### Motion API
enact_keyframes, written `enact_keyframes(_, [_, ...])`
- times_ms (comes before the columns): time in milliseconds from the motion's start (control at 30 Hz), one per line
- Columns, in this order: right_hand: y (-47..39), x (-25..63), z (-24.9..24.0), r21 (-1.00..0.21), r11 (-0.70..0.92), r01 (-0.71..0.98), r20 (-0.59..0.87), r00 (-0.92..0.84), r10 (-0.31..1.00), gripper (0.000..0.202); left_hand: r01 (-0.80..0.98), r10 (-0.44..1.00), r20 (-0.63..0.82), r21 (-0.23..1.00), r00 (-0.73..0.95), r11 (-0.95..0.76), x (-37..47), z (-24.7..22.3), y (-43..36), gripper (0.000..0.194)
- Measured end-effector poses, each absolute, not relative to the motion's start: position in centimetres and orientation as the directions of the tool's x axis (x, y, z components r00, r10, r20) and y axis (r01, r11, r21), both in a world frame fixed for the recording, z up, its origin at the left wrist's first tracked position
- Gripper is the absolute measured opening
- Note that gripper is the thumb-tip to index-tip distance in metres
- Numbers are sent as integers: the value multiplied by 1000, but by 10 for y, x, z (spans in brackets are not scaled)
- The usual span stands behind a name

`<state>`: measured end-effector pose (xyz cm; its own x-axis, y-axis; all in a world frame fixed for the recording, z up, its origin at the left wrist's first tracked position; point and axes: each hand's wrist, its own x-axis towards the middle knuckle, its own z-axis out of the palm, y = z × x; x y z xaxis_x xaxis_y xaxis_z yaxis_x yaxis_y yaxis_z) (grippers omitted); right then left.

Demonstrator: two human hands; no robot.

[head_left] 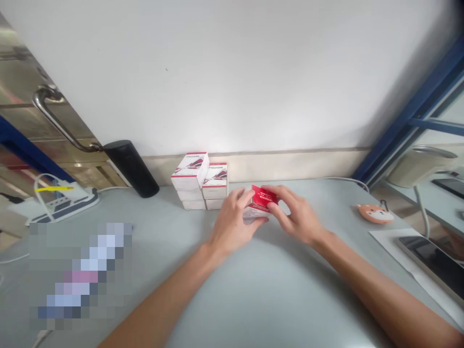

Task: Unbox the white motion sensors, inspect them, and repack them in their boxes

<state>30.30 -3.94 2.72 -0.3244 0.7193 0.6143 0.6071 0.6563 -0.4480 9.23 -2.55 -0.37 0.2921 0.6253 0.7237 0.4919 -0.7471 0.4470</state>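
Between my hands is a small white and red detector box [264,198], its red panel with white lettering turned up toward me. My left hand [234,220] wraps around the box's left side, thumb underneath at the near edge. My right hand [295,212] grips the red panel at the right, fingers on top and thumb at the front. The underside and far side of this box are hidden by my fingers. Just left of it, by the wall, stand stacked white boxes [190,166] with red edges, and a second stack [216,176] touches them.
A black cylinder [131,168] stands at the back left, near a power strip [65,205]. A pixelated object [85,270] lies at the left. On the right are an orange animal-faced pouch [375,213], a dark-screened device [433,258] on white paper, and a blue frame [406,108].
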Motion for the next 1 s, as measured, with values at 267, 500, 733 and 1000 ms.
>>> enact_keyframes(267, [-39, 307, 33, -541, 591, 598, 590, -231, 773, 50, 514, 641, 681, 430, 355, -742, 93, -5, -33, 67])
enact_keyframes(500, [-24, 310, 40, -952, 215, 219, 265, 232, 936, 65, 493, 414, 645, 65, 642, -867, 94, 29, -41, 38])
enact_keyframes(733, [-19, 308, 42, -977, 4, 211, 1, -12, 1000, 57, 406, 362, 484, 14, 797, -914, 93, 65, -50, 36])
enact_keyframes(1000, [-38, 306, 34, -522, 617, 588, 773, 22, 634, 33, 637, 557, 667, 158, 494, -754, 59, 44, -55, 35])
